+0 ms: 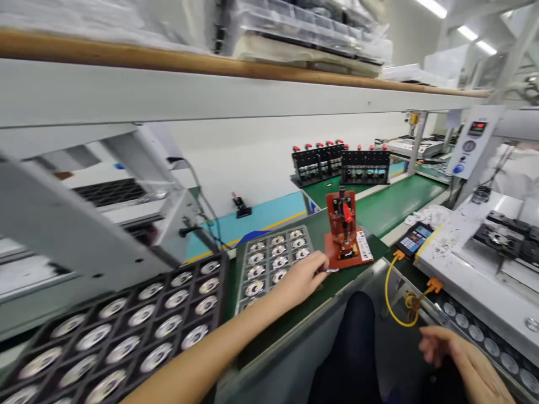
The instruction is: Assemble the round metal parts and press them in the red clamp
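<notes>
A grey shelf with a wooden edge (236, 92) runs across the workroom overhead, stacked with clear plastic boxes (303, 22), and under it the green counter (376, 244) stretches away to the right. On that counter, ahead of the seated person, stands a red toggle-clamp fixture (342, 227), upright on its flat red base, with a white label at the right side.

The left hand (307, 275) reaches across to the near left corner of that base, its fingers curled in and narrow — from here I cannot tell whether they hold something small. The left wrist passes over the front of a clear compartment tray (241, 280), just left of the fixture, with round metal parts (279, 262) lying in rows. Farther left, a larger black tray (222, 297) carries more such rounds.

The right hand (463, 359) hangs well apart at the lower right, fingers loosely bent and parted, near a row of pale discs (475, 333) along the edge of a white machine (455, 247). Between that machine and the fixture lies a black keypad unit (415, 239), and a yellow cable (388, 297) with orange plugs loops down in front.

Behind the fixture I see two black clamp racks (365, 168) tipped with red — and, off to the left, a small black clamp (243, 209) on a blue strip (269, 212).
</notes>
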The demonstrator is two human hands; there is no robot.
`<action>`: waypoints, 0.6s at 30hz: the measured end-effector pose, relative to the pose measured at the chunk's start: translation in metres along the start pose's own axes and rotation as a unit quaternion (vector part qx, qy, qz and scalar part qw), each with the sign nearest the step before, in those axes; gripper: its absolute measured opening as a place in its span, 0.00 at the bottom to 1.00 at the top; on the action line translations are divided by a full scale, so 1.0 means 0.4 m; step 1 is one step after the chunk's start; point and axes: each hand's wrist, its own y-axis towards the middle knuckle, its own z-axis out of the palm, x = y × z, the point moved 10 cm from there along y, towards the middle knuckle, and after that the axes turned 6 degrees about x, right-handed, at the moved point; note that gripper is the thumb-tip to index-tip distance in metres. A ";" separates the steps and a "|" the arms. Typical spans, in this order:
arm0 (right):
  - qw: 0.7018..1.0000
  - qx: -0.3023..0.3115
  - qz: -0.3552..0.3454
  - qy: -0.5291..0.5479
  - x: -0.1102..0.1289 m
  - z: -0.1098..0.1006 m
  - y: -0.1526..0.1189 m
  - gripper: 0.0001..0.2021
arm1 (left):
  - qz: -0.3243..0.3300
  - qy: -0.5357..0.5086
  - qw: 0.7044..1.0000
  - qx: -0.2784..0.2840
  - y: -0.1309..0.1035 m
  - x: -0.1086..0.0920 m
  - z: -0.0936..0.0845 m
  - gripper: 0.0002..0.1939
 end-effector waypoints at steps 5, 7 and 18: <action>0.989 -0.009 -0.145 0.030 0.241 0.036 0.123 0.26 | 0.349 -0.018 0.929 -0.121 0.050 -0.371 -0.037 0.09; 0.985 -0.021 -0.168 0.040 0.291 0.020 0.155 0.30 | 0.418 -0.004 0.894 -0.159 0.061 -0.463 -0.030 0.09; 0.979 -0.179 -0.087 -0.035 0.233 -0.232 0.045 0.21 | 0.474 -0.082 0.877 0.008 0.231 -0.678 0.132 0.14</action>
